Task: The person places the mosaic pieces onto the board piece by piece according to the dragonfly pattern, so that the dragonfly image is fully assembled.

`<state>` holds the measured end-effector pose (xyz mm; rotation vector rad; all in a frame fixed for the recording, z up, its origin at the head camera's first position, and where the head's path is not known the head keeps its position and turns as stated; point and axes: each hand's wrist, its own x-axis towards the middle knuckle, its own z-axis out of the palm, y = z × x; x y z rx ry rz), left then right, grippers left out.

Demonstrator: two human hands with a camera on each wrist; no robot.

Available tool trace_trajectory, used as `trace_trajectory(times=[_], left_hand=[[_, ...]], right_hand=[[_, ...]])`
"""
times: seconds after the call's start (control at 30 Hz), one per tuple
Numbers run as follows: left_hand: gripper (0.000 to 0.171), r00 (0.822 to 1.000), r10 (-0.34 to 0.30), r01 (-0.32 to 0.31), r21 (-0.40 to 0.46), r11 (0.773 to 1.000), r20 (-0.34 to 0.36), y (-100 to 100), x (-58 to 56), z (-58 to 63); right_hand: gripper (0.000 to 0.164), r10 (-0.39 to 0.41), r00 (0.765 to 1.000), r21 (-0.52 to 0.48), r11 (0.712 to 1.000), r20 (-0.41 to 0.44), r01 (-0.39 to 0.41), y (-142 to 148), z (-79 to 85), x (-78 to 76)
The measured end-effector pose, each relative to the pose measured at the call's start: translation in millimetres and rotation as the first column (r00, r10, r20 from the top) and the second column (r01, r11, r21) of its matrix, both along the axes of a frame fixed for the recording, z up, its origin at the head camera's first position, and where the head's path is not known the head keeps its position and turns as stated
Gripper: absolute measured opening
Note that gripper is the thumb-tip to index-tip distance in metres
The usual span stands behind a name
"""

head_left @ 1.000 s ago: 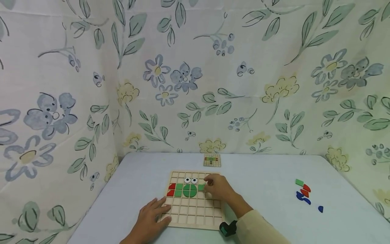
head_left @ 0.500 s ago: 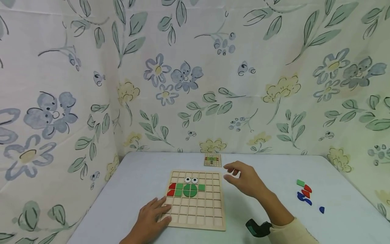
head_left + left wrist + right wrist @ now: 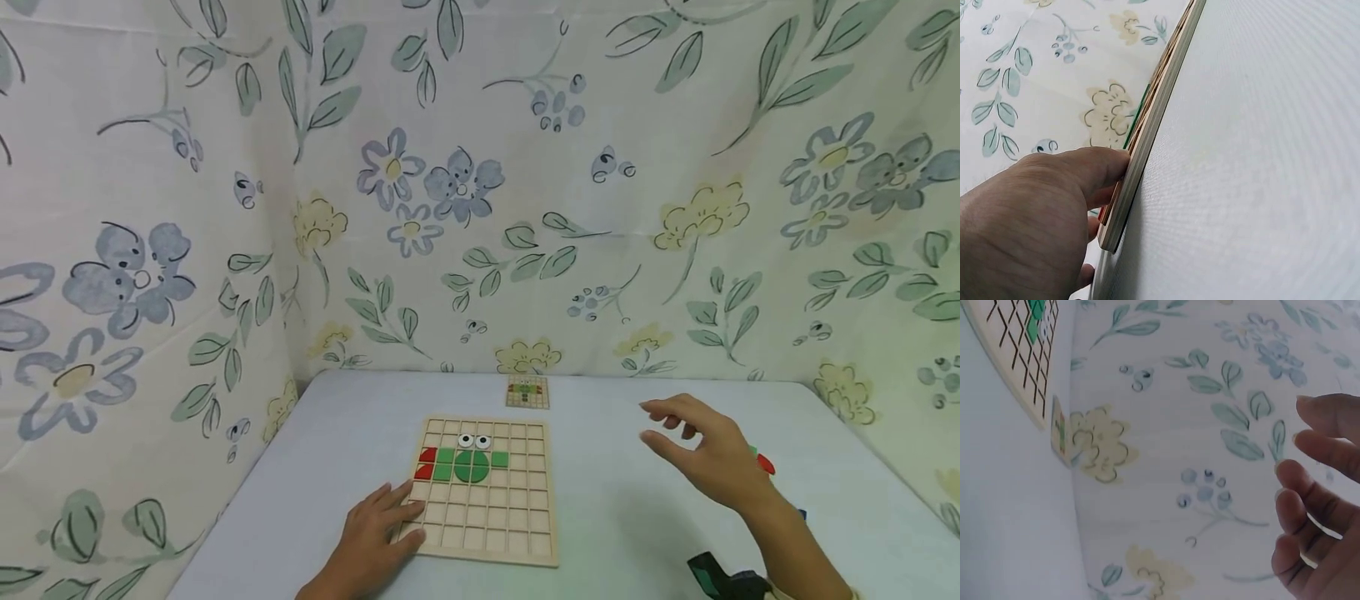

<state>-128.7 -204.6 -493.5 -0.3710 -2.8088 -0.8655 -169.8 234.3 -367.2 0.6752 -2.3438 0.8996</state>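
Note:
A square wooden grid board (image 3: 519, 523) lies on the table, with my left hand (image 3: 375, 537) resting at its left edge. The left wrist view shows the thumb (image 3: 1100, 165) on the board's edge. Set in the grid are two round eye pieces (image 3: 474, 442), a green circle of quarter pieces (image 3: 472, 475), green squares (image 3: 500, 460) and red curved pieces (image 3: 425, 472) at the left. My right hand (image 3: 708, 454) hovers over the table right of the board, fingers loosely bent and holding nothing. Beyond it a red piece (image 3: 765, 464) shows, partly hidden.
Behind the board lies a small card (image 3: 528, 392) picturing a grid with coloured pieces. A bit of blue piece (image 3: 803, 514) peeks out beside the right forearm, which hides other loose pieces. Floral cloth (image 3: 480, 208) hangs around the white table (image 3: 615, 467).
My right hand has left the green square at the board's right part and moved right, toward the loose pieces. My left hand has stayed at the board's edge.

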Motion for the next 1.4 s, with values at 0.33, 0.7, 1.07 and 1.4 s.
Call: trace_trajectory(times=[0.33, 0.7, 1.07, 1.4], left_hand=[[0.038, 1.0, 0.004, -0.004, -0.005, 1.0, -0.003, 3, -0.9, 2.4], [0.038, 1.0, 0.017, -0.017, -0.008, 1.0, 0.013, 1, -0.9, 1.7], [0.037, 1.0, 0.008, -0.008, 0.008, 1.0, 0.003, 2, -0.9, 1.8], [0.038, 1.0, 0.008, -0.008, 0.002, 1.0, 0.002, 1, -0.1, 1.3]], right_hand=[[0.037, -0.262, 0.959, 0.057, 0.965, 0.105, 0.257, 78, -12.4, -18.2], [0.05, -0.379, 0.874, 0.139, 0.925, 0.304, 0.353, 128, -42.0, -44.1], [0.064, -0.435, 0.714, 0.236, 0.9, 0.549, 0.367, 164, -77.0, -63.6], [0.067, -0.419, 0.587, 0.261, 0.904, 0.692, 0.338, 174, -97.5, -75.7]])
